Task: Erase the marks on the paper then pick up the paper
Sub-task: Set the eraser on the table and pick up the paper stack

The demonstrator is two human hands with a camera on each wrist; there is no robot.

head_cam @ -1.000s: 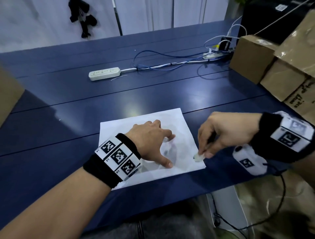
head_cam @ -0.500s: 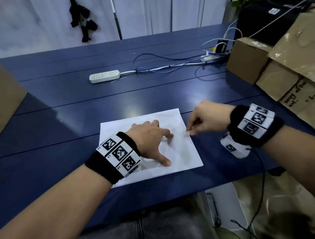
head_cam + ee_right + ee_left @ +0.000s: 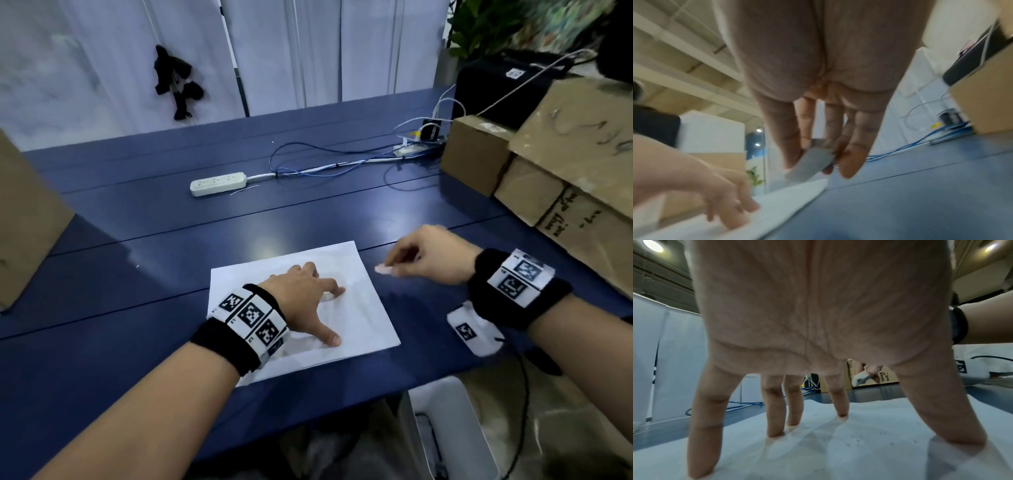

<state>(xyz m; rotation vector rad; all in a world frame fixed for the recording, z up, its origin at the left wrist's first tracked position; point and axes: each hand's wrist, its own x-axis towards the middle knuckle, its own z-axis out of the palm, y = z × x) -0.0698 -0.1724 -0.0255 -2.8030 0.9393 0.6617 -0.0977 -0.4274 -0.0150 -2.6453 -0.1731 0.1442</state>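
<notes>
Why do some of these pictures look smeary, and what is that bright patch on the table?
Right wrist view: motion blur smears the right hand and eraser. Left wrist view: sharp, left hand bulging from wide-angle distortion. Head view: ceiling-light glare on the table beyond the paper.

Probably an office: desk (image 3: pixel 144 260), power strip (image 3: pixel 218 183), partition panels (image 3: pixel 291 51).

Dark blue table (image 3: pixel 144 281), plank seams running across. White paper (image 3: pixel 370 322) lies flat on it near the front edge, under the spread fingers (image 3: pixel 334 291) of the left hand (image 3: pixel 301 294). White power strip (image 3: pixel 218 184) well beyond the fingertips, its cord joining blue and white cables (image 3: pixel 325 164) trailing off to the right. Cardboard boxes (image 3: pixel 479 154) stand at the right, beyond the right hand (image 3: pixel 431 255). Another cardboard box (image 3: pixel 24 226) at the far left edge.
</notes>
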